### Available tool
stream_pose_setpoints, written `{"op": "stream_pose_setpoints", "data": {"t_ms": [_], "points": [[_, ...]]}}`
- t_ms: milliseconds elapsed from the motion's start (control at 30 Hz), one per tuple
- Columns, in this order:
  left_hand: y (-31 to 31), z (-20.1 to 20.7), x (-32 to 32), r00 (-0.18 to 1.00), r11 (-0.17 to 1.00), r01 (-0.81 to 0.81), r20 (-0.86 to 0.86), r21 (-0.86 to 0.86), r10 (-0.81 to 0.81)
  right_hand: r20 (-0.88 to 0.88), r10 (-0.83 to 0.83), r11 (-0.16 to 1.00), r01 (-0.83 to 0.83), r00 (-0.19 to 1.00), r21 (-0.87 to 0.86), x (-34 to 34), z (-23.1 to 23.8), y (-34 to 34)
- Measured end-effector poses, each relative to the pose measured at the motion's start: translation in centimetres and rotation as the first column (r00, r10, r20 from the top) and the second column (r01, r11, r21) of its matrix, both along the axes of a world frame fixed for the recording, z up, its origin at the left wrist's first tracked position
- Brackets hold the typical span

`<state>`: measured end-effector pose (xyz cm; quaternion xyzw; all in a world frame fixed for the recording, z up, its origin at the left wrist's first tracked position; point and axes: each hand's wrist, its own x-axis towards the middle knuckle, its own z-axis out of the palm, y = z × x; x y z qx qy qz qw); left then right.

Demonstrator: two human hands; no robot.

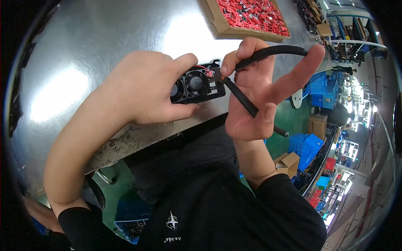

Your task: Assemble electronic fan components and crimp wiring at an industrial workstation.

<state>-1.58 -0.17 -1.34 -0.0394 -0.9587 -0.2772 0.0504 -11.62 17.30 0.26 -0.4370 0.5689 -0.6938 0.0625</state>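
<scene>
Left hand clamps the small black plastic double-fan module steady; right hand pinches the looped black rubber tube at its connector, spare fingers splayed clear.

I saw a black fan unit with a thin red wire, a black tube, a silvery, glare-streaked metal table, bright red parts in a tan cardboard tray, and blue crates over green floor.
</scene>
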Motion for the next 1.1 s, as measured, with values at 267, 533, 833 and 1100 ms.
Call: {"op": "stream_pose_setpoints", "data": {"t_ms": [267,533,833,1100], "points": [[0.1,0.0,-0.1,1.0,1.0,-0.005,0.005,-0.001,0.005,-0.074,0.091,0.995,-0.094,0.993,-0.038,-0.9,-0.1,-0.4],[0.0,0.2,-0.1,1.0,1.0,-0.004,0.008,-0.025,0.004,-0.079,0.129,0.991,-0.131,0.988,-0.016,-1.3,0.0,-0.2],[0.3,0.7,0.0,0.998,1.0,0.0,0.059,-0.017,0.001,0.103,0.19,0.944,-0.153,0.976,-0.292,-3.4,0.0,2.6],[0.2,0.0,-0.5,0.999,1.0,0.007,0.044,-0.001,-0.007,-0.004,0.097,0.986,-0.097,0.995,-0.139,-4.5,-0.3,3.9]]}}
